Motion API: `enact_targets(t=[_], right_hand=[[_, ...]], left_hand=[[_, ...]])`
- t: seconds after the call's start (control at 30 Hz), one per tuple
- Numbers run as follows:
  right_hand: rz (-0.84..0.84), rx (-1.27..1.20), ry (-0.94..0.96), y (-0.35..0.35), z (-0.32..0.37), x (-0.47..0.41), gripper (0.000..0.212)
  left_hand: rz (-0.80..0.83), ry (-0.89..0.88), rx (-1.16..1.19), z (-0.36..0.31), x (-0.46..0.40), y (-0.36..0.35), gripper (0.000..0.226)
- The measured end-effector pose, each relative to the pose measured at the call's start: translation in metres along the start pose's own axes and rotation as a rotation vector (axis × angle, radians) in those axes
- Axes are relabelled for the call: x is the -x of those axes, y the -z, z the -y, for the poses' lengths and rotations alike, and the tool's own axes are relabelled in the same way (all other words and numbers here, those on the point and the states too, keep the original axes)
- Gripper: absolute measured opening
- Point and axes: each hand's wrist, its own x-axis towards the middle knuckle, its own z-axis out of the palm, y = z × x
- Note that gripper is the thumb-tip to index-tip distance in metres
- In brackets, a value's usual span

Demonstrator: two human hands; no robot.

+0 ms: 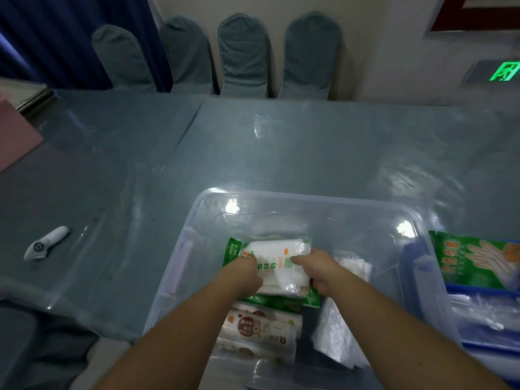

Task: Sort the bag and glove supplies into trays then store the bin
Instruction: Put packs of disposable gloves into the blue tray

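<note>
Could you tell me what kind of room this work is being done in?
Probably a meeting or banquet room: a row of covered chairs lines the wall behind a long table under clear plastic, and a lit green exit sign glows at right.

The bench [281, 142] wears a grey-blue cloth under a glossy clear sheet. The bin [309, 198] is colourless and see-through. In it a white pack [277, 258] carries green and orange print over a green packet [232, 253]; below lies a white pack with a brown round mark [261, 329]. The tray [489, 289] is blue, holding a green glove packet [475, 260] with yellow lettering. The cutter [46, 243] is white. Chair covers [242, 54] are dusty blue.
</note>
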Motion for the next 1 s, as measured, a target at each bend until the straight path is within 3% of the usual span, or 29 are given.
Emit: enact_targets(t=[0.2,0.47,0.67,0.8,1.0], right_hand=[[0.037,-0.077,0.074,0.008,0.014,0.027,0.023],[0.086,-0.045,0.130,0.045,0.032,0.063,0.025],[0.077,-0.045,0.204,0.085,0.049,0.097,0.022],[0.082,-0.036,0.240,0.115,0.057,0.113,0.024],[0.086,-0.102,0.290,0.162,0.058,0.129,0.028]], left_hand=[[-0.057,-0.012,-0.001,-0.009,0.009,0.007,0.041],[-0.155,0.062,0.203,-0.014,0.024,0.015,0.026],[-0.224,0.108,0.525,-0.024,0.040,0.031,0.021],[-0.097,0.093,1.041,-0.037,0.044,0.035,0.026],[-0.115,0.008,1.391,-0.071,0.058,0.044,0.019]])
